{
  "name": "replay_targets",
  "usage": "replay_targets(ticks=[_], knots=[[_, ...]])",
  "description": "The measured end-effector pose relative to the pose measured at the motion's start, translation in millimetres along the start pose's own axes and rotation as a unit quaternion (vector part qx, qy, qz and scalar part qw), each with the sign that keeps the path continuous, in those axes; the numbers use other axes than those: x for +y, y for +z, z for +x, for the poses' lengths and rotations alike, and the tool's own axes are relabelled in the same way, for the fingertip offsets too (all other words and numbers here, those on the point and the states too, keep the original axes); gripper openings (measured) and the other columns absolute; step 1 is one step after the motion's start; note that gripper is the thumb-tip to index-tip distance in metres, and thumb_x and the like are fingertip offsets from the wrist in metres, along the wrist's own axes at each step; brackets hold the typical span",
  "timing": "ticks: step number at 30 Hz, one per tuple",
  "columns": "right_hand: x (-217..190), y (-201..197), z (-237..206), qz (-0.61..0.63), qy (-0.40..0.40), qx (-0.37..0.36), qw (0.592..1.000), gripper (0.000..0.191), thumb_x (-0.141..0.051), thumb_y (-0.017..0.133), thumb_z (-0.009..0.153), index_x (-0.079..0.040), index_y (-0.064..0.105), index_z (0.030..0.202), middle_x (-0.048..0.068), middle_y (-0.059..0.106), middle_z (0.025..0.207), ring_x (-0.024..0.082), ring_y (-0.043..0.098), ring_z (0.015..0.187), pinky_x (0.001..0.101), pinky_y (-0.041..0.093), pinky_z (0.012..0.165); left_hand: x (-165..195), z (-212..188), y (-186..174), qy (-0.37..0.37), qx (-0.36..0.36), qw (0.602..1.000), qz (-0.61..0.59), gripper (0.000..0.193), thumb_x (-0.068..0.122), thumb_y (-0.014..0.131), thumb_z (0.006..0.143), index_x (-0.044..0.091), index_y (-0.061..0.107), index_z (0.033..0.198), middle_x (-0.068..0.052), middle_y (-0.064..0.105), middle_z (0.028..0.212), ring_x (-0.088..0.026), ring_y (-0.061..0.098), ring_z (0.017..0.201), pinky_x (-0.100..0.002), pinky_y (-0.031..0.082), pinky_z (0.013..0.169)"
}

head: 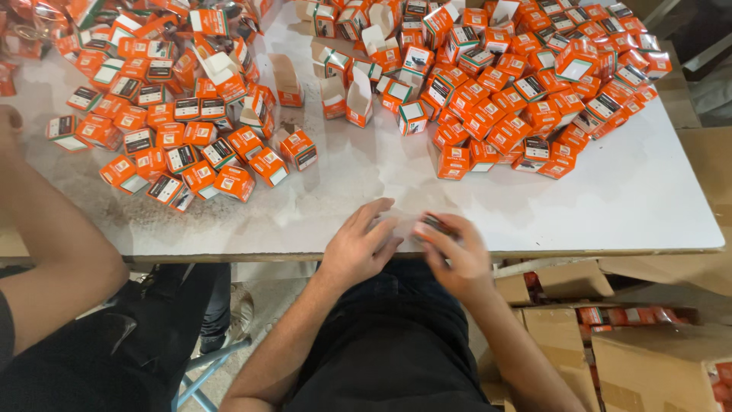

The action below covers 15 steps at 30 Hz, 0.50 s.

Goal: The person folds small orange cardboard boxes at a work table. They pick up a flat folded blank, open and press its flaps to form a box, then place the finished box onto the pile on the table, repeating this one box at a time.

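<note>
My left hand (360,244) rests at the near edge of the white table (625,198), fingers spread, touching the surface close to my right hand. My right hand (451,252) is curled around a small dark and orange item (431,224), blurred by motion; it looks like a small box. Large heaps of small orange boxes lie beyond: one heap (160,114) at the left, another (518,84) at the right. Several open boxes (347,91) with raised flaps stand between them.
Another person's arm (46,244) reaches in from the left, its hand near the table's left edge. Brown cartons (648,358) with more orange boxes sit on the floor at the right. A stool frame (202,374) shows below.
</note>
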State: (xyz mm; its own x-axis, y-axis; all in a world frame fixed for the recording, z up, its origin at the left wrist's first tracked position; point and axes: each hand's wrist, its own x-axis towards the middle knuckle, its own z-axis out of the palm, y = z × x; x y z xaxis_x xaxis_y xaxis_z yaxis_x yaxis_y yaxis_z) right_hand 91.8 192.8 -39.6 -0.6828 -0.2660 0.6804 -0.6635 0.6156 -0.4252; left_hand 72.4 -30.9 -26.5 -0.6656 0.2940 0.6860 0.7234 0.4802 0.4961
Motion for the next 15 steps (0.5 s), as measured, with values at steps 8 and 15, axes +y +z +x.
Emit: replay_targets(ticks=[8,15], knots=[[107.8,-113.3,-52.0,-0.263,0.196,0.105,0.939,0.035,0.002,0.07,0.103,-0.003,0.069,0.137,0.025,0.056,0.144,0.038,0.06,0.127,0.0427,0.056,0.1,-8.2,-7.2,6.9,-0.049,-0.029,0.998,-0.021,0.034,0.014,0.083,0.084,0.008,0.066,0.113,-0.012,0.064,0.128,-0.027,0.071,0.097,-0.038,0.06,0.081],[152.1,-105.9,-19.1,-0.161,0.177,0.151,0.959,0.045,0.005,0.062,0.104,0.008,0.053,0.148,0.031,0.043,0.159,0.047,0.05,0.144,0.0459,0.05,0.115,-15.4,13.9,-8.0,-0.077,-0.056,0.985,-0.142,0.035,0.013,0.08,0.087,0.007,0.065,0.118,-0.014,0.061,0.132,-0.033,0.064,0.122,-0.039,0.056,0.099]])
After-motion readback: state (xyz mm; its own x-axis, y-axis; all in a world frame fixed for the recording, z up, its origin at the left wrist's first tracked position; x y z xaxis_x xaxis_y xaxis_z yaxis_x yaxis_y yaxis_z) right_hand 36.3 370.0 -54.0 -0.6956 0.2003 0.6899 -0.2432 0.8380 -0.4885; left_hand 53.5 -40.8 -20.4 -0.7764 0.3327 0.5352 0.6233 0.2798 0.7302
